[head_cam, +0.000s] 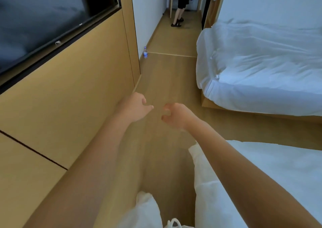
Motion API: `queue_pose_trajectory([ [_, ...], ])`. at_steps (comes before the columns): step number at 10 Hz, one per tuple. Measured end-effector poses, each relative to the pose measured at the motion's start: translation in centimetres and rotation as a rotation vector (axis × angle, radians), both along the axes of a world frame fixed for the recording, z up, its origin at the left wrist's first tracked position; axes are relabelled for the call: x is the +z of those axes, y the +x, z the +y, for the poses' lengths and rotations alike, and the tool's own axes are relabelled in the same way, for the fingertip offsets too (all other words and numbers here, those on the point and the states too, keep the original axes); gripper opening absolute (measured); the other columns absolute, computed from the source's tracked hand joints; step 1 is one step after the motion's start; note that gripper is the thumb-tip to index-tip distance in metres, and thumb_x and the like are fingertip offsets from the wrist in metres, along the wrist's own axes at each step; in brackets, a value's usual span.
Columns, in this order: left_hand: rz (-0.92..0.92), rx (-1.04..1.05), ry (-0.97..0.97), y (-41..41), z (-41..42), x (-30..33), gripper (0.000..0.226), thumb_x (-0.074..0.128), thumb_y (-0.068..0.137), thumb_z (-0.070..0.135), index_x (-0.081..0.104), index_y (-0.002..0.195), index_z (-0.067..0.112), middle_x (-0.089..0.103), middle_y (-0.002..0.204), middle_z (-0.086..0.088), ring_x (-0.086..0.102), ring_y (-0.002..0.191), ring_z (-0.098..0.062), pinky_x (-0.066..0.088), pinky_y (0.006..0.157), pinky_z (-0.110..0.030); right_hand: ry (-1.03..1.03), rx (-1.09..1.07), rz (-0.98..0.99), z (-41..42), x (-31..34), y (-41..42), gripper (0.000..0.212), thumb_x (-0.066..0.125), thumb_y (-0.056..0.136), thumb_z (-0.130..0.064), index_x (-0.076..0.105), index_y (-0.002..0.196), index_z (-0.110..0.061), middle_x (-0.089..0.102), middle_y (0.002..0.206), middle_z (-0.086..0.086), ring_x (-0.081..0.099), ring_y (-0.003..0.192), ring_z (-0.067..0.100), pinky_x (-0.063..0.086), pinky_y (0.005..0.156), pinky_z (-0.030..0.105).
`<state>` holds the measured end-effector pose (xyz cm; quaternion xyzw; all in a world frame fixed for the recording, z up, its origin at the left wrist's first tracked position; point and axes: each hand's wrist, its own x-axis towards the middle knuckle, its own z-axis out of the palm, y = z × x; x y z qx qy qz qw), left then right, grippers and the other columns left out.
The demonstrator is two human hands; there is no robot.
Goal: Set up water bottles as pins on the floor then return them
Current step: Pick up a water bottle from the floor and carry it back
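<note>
One clear water bottle (145,52) with a blue label stands upright on the wooden floor, far ahead against the foot of the left wall. Both my arms reach forward over the floor, well short of it. My left hand (136,108) holds nothing, its fingers loosely bent and pointing right. My right hand (175,115) is a little to the right, fingers loosely curled around nothing. The two hands are apart by a small gap.
A wood-panelled wall (73,95) with a dark television (43,22) runs along the left. White-covered beds (264,67) flank the right, one close by (271,179). A person (182,4) stands in the far corridor. The floor strip (167,81) between wall and beds is narrow.
</note>
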<state>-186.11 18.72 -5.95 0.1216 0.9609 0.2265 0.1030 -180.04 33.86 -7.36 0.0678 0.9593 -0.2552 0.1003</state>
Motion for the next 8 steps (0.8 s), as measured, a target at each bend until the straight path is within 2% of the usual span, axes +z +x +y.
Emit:
queue_pose_trajectory([
  [2,-0.02,-0.022,-0.03,-13.7,2.7,-2.5,0.027,0.06,0.085,0.048,0.058,0.096,0.023,0.063,0.106,0.002,0.058,0.097,-0.024,0.043,0.078,-0.029,0.014,0.006,-0.016,2.8,-2.1,-13.1,0.046,0.051,0.091,-0.027,0.047,0.135,-0.014,0.054,0.133,0.006,0.056,0.114,0.025,0.048,0.092,0.034],
  [4,-0.006,-0.04,-0.048,-28.6,4.9,-2.3,0.03,0.06,0.084,0.048,0.061,0.098,0.021,0.062,0.099,0.004,0.057,0.091,-0.021,0.04,0.069,-0.028,0.002,-0.029,-0.029,5.1,-2.0,-26.9,0.045,0.051,0.092,-0.028,0.047,0.135,-0.015,0.055,0.132,0.007,0.054,0.116,0.025,0.046,0.091,0.033],
  [5,-0.014,-0.057,-0.051,-34.6,6.2,-2.6,0.028,0.06,0.083,0.047,0.061,0.089,0.021,0.063,0.092,0.002,0.059,0.088,-0.024,0.045,0.071,-0.03,-0.011,-0.055,-0.035,6.5,-2.4,-32.3,0.044,0.051,0.092,-0.029,0.048,0.133,-0.014,0.054,0.133,0.007,0.053,0.118,0.026,0.045,0.094,0.033],
  [8,-0.072,-0.078,-0.079,-50.1,12.7,-5.0,0.027,0.06,0.084,0.047,0.058,0.089,0.021,0.062,0.095,0.002,0.058,0.09,-0.023,0.044,0.073,-0.029,-0.028,-0.064,-0.056,13.2,-4.5,-48.1,0.045,0.051,0.092,-0.03,0.048,0.135,-0.015,0.052,0.136,0.006,0.05,0.122,0.024,0.042,0.096,0.032],
])
